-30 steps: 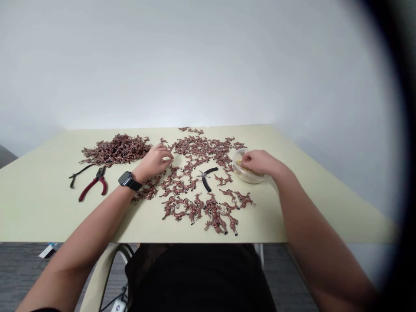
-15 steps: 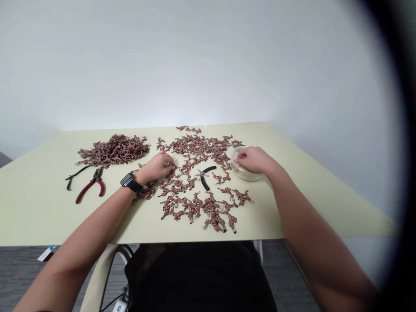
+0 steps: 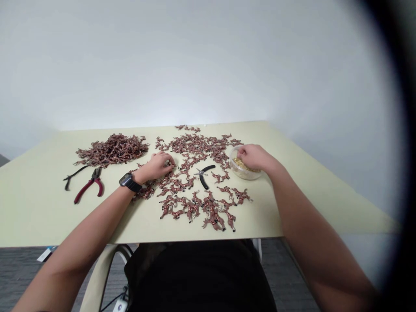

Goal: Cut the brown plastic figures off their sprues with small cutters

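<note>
My left hand (image 3: 159, 165), with a black watch (image 3: 130, 182) on its wrist, rests among brown reindeer figurines (image 3: 212, 208). Its fingers are curled in, and a small dark bit shows between them that I cannot identify. Over a round clear plastic tub (image 3: 246, 174) hovers my right hand (image 3: 255, 157), thumb and fingertips pinched together. Small gold-coloured pieces (image 3: 240, 164) cover the tub's bottom; whatever the pinch holds is too small to see. Small pliers with black handles (image 3: 204, 177) lie spread between the two hands, among the figurines.
A dense heap of brown figurines (image 3: 113, 149) stands at the left back of the pale table (image 3: 42, 208). In front of it lie red-handled pliers (image 3: 89, 186) and a thin black tool (image 3: 74, 174). More figurines (image 3: 198, 144) spread across the back middle. A wall rises behind.
My right hand has lifted slightly in the tub, so more gold pieces show. The fingers of my left hand have drawn in a little. The whole view has shifted slightly.
</note>
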Demonstrator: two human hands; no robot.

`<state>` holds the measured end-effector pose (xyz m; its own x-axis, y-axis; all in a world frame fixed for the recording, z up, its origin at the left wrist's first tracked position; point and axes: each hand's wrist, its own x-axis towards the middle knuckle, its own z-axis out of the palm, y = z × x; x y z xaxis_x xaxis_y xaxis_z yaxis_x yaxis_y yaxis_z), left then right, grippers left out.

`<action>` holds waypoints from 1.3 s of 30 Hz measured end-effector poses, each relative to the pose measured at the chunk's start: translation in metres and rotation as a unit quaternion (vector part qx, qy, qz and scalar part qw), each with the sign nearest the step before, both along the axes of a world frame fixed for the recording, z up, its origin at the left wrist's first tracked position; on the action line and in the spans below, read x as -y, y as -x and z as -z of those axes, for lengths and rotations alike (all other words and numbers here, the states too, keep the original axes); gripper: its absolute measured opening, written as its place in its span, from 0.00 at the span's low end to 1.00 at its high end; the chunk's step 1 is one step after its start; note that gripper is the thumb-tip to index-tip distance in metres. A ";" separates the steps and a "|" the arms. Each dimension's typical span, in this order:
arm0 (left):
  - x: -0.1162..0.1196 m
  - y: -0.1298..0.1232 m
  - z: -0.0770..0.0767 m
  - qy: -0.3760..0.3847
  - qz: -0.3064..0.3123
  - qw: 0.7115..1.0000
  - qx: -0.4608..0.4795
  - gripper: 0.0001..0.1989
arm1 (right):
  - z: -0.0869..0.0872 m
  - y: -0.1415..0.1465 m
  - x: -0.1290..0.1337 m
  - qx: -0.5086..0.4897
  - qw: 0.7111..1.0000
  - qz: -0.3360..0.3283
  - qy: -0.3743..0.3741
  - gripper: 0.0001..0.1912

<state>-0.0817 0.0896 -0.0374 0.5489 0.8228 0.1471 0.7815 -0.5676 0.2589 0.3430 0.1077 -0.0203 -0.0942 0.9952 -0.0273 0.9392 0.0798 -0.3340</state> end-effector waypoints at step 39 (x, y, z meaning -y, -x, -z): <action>0.047 -0.055 -0.022 0.205 0.003 0.909 0.364 0.17 | -0.012 0.098 0.070 -0.307 0.922 -0.160 -0.174 0.09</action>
<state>-0.0272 0.0427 -0.0156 0.4344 0.8874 0.1542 0.3159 -0.3104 0.8966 0.2454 0.0378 -0.0081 -0.2756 0.8522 0.4448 0.4917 0.5225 -0.6966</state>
